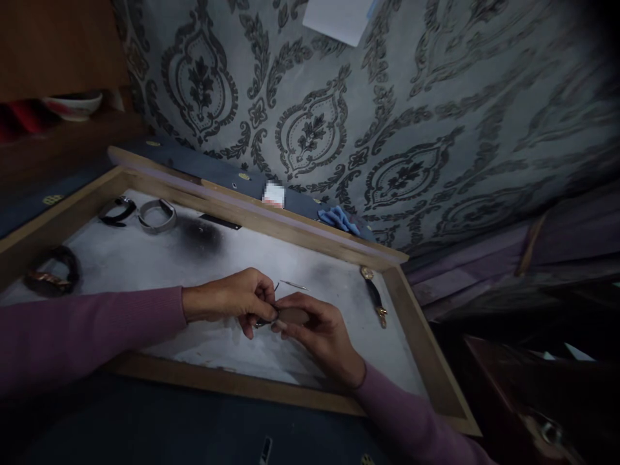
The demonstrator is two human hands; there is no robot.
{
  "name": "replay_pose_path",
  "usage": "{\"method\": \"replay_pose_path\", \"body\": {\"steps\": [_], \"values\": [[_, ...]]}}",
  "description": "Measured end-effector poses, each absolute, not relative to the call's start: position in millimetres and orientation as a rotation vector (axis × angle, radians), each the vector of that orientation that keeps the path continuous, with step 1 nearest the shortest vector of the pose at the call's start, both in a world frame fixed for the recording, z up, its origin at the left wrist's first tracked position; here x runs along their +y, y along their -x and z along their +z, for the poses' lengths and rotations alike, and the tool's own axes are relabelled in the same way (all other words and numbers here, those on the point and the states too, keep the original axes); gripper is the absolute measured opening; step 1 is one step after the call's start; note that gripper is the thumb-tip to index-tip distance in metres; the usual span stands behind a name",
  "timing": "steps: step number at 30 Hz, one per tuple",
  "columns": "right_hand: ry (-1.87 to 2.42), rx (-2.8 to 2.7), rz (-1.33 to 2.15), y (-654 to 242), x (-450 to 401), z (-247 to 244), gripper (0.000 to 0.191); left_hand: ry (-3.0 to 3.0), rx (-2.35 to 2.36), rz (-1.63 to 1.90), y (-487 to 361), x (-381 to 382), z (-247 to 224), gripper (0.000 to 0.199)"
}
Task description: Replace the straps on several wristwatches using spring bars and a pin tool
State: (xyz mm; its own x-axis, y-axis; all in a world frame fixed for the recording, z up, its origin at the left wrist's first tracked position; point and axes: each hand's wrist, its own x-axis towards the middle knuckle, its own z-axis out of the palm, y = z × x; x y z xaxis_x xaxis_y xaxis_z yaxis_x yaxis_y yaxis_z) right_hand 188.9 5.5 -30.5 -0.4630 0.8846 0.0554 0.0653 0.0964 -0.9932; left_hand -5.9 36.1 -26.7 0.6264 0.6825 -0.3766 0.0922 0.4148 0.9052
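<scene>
My left hand (249, 297) and my right hand (317, 323) meet over the white floor of a shallow wooden tray. Between them they hold what looks like a watch (293, 315), its flat round side turned up. My right fingers grip the round part along its edges. At its left end my left thumb and fingers pinch a dark, narrow piece, probably the strap end; the fingertips hide most of it. Just beyond my hands lies a thin metal tool (293, 285).
Inside the tray (290, 381) lie a black-strapped watch (372, 290) at right, a grey-banded watch (157, 216) and dark watches (117, 211) (53, 271) at left, and a black strip (219, 221). Behind its raised rim are a blue cloth (339, 219) and patterned wallpaper (310, 129).
</scene>
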Motion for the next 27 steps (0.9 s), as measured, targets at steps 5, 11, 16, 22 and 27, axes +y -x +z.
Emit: {"method": "replay_pose_path", "body": {"steps": [5,11,16,22,27], "values": [[0.952,-1.818,1.287,-189.4,8.4,-26.6,0.021,-1.104,0.838,0.429,5.5,35.5,-25.0,0.018],[0.867,-1.990,1.237,-191.1,9.5,-24.6,0.023,-1.112,0.842,0.426,4.0,34.7,-27.2,0.022],[0.811,-2.080,1.133,-191.7,9.9,-30.1,0.030,-1.102,0.822,0.431,5.2,35.3,-27.4,0.028],[0.861,-2.127,0.998,-194.3,11.1,-29.6,0.026,-1.072,0.631,0.323,18.1,37.8,-12.6,0.030],[0.888,-2.131,0.996,-192.2,9.8,-29.0,0.025,-1.124,0.690,0.357,15.5,34.5,-9.4,0.029]]}}
